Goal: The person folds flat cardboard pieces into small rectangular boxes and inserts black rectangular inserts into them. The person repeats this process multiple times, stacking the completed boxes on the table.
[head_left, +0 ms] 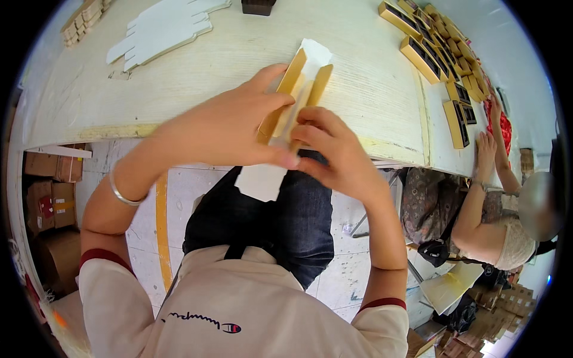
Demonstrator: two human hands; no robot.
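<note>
Between my hands is a long, narrow cardboard box [314, 89], gold on its raised side walls and white on its end flaps. It lies at the table's near edge; its far flap rests over the table and its near flap [261, 181] sticks out above my lap. My left hand [239, 122] grips the left wall, fingers on the far part and thumb at the near corner. The fingers of my right hand [334, 149] are curled on the near end of the right wall. Their tips are partly hidden and slightly blurred.
Flat white cardboard blanks [164, 33] lie stacked at the far left, near a dark tray [258, 6]. Several gold boxes with dark inserts [424, 56] stand at the right. A co-worker's hands [486, 149] rest on the table there. Brown cartons [52, 203] sit on a shelf below left.
</note>
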